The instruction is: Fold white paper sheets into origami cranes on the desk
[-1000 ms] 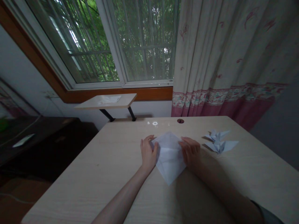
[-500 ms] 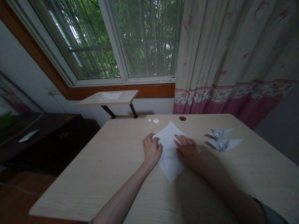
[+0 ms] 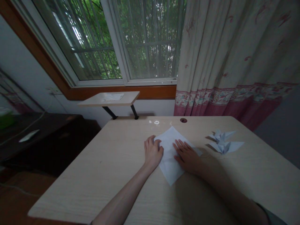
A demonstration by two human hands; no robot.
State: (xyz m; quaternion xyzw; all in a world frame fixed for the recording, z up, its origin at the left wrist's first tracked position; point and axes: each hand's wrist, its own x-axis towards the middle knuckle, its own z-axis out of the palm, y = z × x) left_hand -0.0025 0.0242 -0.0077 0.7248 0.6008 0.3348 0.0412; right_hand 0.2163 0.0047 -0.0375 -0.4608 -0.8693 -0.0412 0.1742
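A white sheet of paper (image 3: 170, 162) lies on the table, turned so that one corner points toward me and another away. My left hand (image 3: 152, 153) rests on its left corner, covering it, with the fingers bent and the thumb apart from them. On the right half of the sheet, my right hand (image 3: 187, 156) lies flat with its fingers stretched out and slightly spread. The paper's right corner shows just beyond that hand. Faint crease lines seem to run across the sheet.
Folded paper cranes (image 3: 223, 146) stand on the table (image 3: 112, 175) to the right of the sheet. A small raised shelf (image 3: 126, 97) at the back left carries white paper (image 3: 114, 97). A round cable hole (image 3: 183, 120) is near the back edge. Behind are a window and a curtain (image 3: 211, 93).
My right hand has flattened out on the paper, its bent fingers now straighter, and the paper's right corner shows more. My left hand stays at the left corner.
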